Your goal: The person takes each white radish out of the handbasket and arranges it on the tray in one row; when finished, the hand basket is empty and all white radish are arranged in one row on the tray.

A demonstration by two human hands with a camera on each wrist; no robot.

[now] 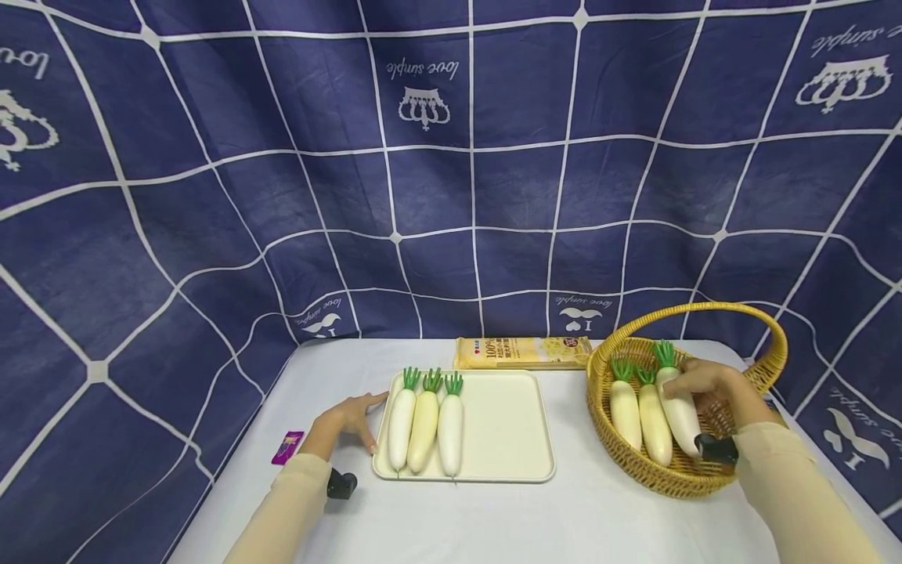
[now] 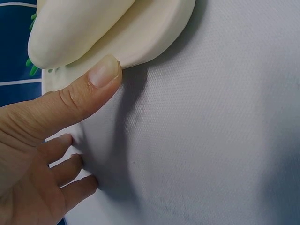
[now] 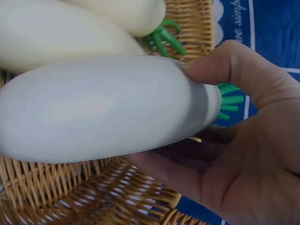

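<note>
My right hand [image 1: 707, 381] grips a white radish [image 3: 98, 108] just below its green leaf stubs, thumb on one side and fingers curled round the other. That radish lies at a slant inside the wicker basket [image 1: 611, 439], beside two more radishes [image 1: 625, 409] that are paler yellow. At the left, my left hand [image 1: 352, 415] is spread at the edge of a cream tray [image 1: 503, 423], its thumb [image 2: 105, 75] right at the rim and its other fingers loosely extended. Three radishes [image 1: 423, 431] lie side by side on the tray's left part, leaves pointing away from me.
A yellow food packet [image 1: 521, 352] lies behind the tray. A small purple packet [image 1: 287, 447] is left of my left hand. The basket's tall handle [image 1: 705, 307] arches over its opening. A blue patterned cloth [image 1: 437, 188] hangs round the white table [image 1: 535, 521].
</note>
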